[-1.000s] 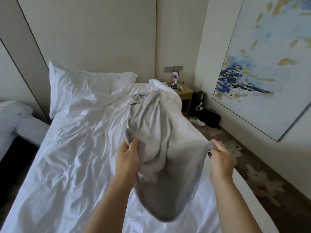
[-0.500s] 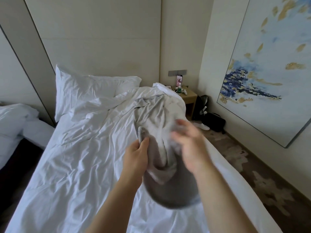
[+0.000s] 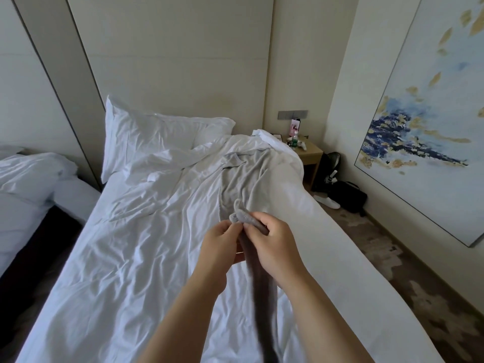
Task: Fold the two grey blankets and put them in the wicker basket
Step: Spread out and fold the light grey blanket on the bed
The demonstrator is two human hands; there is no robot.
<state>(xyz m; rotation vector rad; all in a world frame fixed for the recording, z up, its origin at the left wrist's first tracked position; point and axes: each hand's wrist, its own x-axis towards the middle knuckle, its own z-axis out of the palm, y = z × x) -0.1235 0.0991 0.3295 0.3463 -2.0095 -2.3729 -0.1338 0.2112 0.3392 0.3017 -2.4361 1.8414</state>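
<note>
Head view: both hands are raised over the foot half of the bed (image 3: 125,258), close together, knuckles nearly touching.

Left hand (image 3: 218,248): fingers curled, thumb and fingertips pinching the bunched top edge of a grey blanket (image 3: 264,292).

Right hand (image 3: 275,244): fingers curled round the same bunched edge, just beside the left-hand pinch. A small tuft of cloth sticks up above both grips.

Below the hands the grey blanket hangs as a narrow dark strip between the two forearms, above the bed, and runs out of the bottom of the view. Its lower part is blurred.

Second grey blanket (image 3: 251,176): lies rumpled and unfolded on the bed's white duvet, toward the head end and right side of the bed. Its near edge falls behind the tuft; cannot tell whether the two cloths touch or join.

Surroundings:
- White pillow (image 3: 157,137) propped at the head of the bed.
- Nightstand (image 3: 310,153) just beside the bed's right head corner, with a bottle (image 3: 294,139) and small items on it.
- Black bag (image 3: 348,196) and white slipper (image 3: 327,201) on the floor right of the bed.
- Large painting (image 3: 429,121) on the wall right of the bed.
- Another bed (image 3: 26,184) left of the bed, across a dark gap.
</note>
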